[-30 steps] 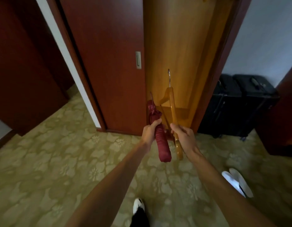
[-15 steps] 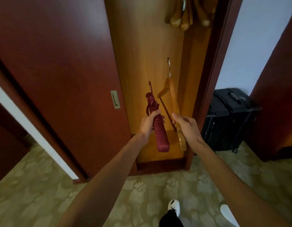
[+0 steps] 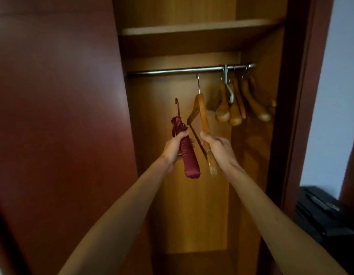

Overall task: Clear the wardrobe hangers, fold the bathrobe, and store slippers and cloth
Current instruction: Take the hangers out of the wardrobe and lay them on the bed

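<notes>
My left hand point(image 3: 175, 147) grips a dark red padded hanger point(image 3: 189, 157) around its middle, hook end up. My right hand point(image 3: 217, 148) grips a wooden hanger point(image 3: 202, 116) by its lower arm. That hanger's metal hook reaches up close under the wardrobe rail point(image 3: 190, 70). Both hangers are held upright inside the open wardrobe, side by side and a little apart. Several more wooden hangers point(image 3: 237, 104) hang bunched at the right end of the rail. No bathrobe, slippers or cloth show here.
A wooden shelf point(image 3: 202, 28) runs above the rail. The dark red sliding door point(image 3: 59, 116) covers the wardrobe's left side. The door frame point(image 3: 287, 116) stands on the right, with a black suitcase point(image 3: 321, 213) on the floor beyond it.
The view has tilted up from the floor to the rail. Both hands have lifted their hangers higher, toward the rail. The slippers on the floor have left the view.
</notes>
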{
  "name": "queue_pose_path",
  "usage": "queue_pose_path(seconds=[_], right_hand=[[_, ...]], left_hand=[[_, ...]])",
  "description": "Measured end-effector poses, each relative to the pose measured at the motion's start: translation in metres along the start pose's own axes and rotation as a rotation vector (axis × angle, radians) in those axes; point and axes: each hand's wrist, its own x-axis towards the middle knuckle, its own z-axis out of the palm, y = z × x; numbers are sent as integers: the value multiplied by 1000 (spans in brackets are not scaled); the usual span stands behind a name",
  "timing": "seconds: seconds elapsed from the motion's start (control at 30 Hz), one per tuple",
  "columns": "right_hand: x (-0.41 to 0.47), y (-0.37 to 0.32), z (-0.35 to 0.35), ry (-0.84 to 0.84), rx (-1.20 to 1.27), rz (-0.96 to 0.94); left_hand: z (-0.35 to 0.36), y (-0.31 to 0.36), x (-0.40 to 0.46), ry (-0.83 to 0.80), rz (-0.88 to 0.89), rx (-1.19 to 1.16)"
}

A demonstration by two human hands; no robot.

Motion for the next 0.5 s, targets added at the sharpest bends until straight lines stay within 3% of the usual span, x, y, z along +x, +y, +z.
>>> queue_pose_path(seconds=[0.5], right_hand=[[203,-44,2,147,137,-23]], left_hand=[[10,117,182,-85,123,222]])
